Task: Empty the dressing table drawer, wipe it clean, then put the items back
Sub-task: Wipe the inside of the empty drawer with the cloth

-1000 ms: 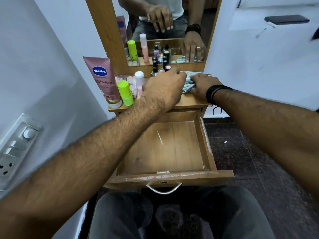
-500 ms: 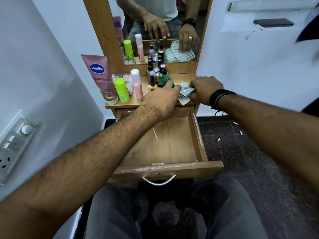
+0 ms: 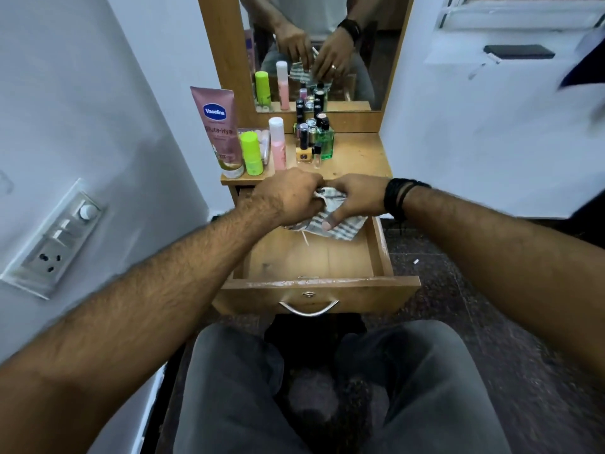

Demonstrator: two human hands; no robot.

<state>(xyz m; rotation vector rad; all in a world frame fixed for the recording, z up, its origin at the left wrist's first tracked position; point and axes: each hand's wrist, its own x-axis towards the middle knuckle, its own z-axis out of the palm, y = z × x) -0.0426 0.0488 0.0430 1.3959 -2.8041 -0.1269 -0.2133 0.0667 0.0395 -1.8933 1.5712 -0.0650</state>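
Over the back of the open drawer (image 3: 314, 257), both hands grip a striped cloth (image 3: 337, 224) between them: the left hand (image 3: 291, 198) is curled around its upper left part, and the right hand (image 3: 355, 199) pinches it from the other side, thumb pressed down on the fabric. The loose lower edge of the cloth hangs into the drawer with a thread dangling from it. The drawer is pulled well out, its wooden floor bare, with a metal handle (image 3: 308, 308) on its front. On the desk (image 3: 357, 158) above stand a pink Vaseline tube (image 3: 221, 132), a lime green bottle (image 3: 251, 154), a pink bottle with a white cap (image 3: 278, 144) and a cluster of small nail polish bottles (image 3: 312, 139), all grouped left of centre below the mirror (image 3: 327, 50). A black band (image 3: 397, 198) circles the right wrist.
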